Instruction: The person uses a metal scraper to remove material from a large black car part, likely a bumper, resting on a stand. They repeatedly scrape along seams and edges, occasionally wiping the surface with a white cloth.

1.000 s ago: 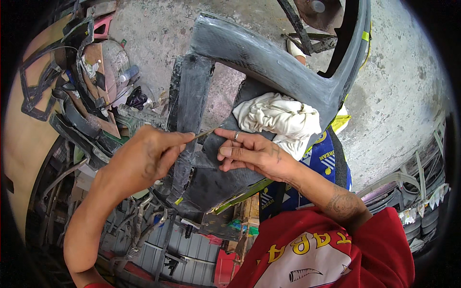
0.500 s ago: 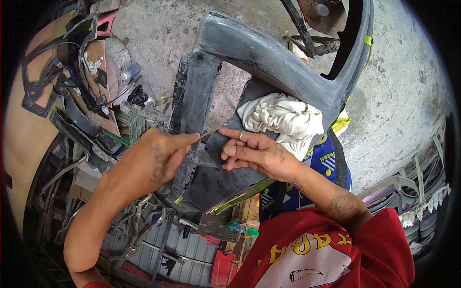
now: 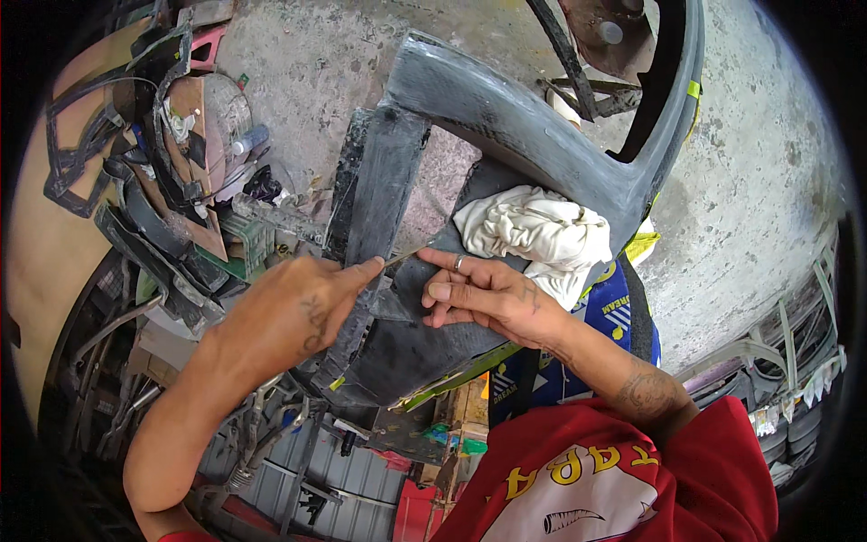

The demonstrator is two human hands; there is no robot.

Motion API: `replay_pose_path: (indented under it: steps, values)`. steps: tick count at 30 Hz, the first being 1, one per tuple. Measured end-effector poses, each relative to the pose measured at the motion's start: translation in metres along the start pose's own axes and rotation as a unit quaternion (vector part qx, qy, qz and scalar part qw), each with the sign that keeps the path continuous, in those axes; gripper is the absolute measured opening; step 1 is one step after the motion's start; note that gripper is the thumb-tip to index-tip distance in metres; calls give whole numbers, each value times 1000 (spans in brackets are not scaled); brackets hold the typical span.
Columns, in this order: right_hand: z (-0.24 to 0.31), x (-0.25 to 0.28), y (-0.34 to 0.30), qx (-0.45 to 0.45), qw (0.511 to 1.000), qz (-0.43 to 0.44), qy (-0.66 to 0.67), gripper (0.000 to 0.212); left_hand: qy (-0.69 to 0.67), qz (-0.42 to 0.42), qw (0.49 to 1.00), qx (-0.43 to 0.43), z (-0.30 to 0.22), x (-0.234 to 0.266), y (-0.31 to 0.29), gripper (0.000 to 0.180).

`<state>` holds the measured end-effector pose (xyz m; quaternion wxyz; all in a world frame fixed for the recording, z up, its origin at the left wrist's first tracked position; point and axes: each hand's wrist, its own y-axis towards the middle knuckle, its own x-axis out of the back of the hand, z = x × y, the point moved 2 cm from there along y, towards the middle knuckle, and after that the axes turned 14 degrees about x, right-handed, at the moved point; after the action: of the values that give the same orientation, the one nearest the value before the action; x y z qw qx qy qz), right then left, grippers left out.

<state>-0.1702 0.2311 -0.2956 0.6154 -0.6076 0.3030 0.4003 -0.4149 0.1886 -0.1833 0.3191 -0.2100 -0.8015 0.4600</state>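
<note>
A grey, sanded car bumper (image 3: 506, 99) with a curved outer edge lies in front of me. My left hand (image 3: 312, 294) pinches a thin, brownish strip (image 3: 403, 258) between thumb and fingers, over the bumper's narrow upright part (image 3: 390, 181); whether it is a blade or folded sandpaper I cannot tell. My right hand (image 3: 483, 294) holds nothing; its index finger stretches out to the strip's far end, the other fingers loosely bent with the thumb over them. A crumpled white cloth (image 3: 533, 226) rests on the bumper just beyond my right hand.
Dark trim parts, a cardboard piece (image 3: 194, 135) and a green crate (image 3: 248, 242) pile up at the left. A dark metal stand (image 3: 587, 86) is at the far right of the bumper. Below are metal parts and a red panel (image 3: 415, 506); more bumpers (image 3: 781, 397) lie at the right.
The bumper and cloth appear slightly lower and more to the right in the picture. Both hands have shifted a little with them; the left still grips the strip, the right index finger stays at its end.
</note>
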Motion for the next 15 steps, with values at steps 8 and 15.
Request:
replay_pose_path:
  steps: [8,15]
  values:
    - [-2,2,-1,12,1000,4,7,76,128,5,992,0,-10,0,-2,41]
    - [3,-3,-1,9,1000,7,1,76,10,26,999,31,-2,4,0,40]
